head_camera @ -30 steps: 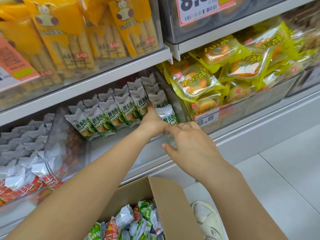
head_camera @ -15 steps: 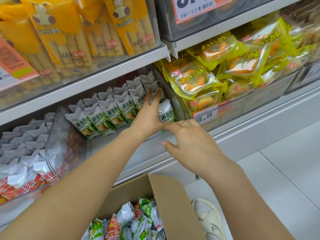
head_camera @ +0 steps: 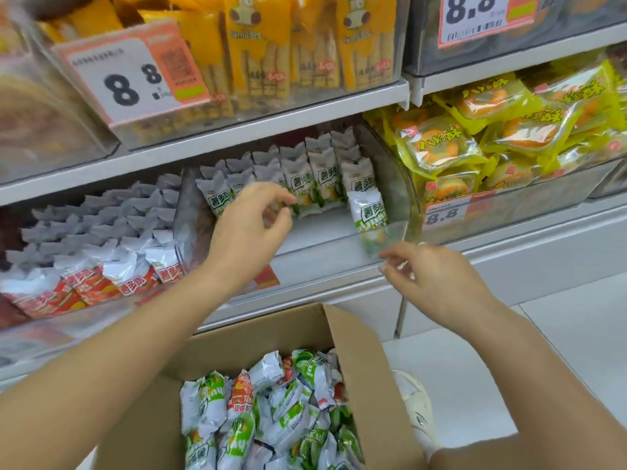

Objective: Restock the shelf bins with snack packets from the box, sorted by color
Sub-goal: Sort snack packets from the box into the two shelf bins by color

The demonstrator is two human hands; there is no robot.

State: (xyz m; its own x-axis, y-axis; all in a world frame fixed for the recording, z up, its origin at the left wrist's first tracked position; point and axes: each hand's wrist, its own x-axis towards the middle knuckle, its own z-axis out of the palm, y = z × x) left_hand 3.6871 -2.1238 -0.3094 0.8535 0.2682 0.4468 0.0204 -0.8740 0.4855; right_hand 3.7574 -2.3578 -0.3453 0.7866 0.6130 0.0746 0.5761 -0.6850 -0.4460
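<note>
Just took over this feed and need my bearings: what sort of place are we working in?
Most likely a shop's snack aisle. Price tags reading 8.8 hang on clear shelf bins stocked with green snack packets, and an open cardboard box of more packets sits on the floor below for restocking.

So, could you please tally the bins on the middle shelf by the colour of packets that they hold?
Red-packet bin: 1
Green-packet bin: 1
Yellow-packet bin: 1
Total: 3
A further bin at the far right is cut off and not counted.
</note>
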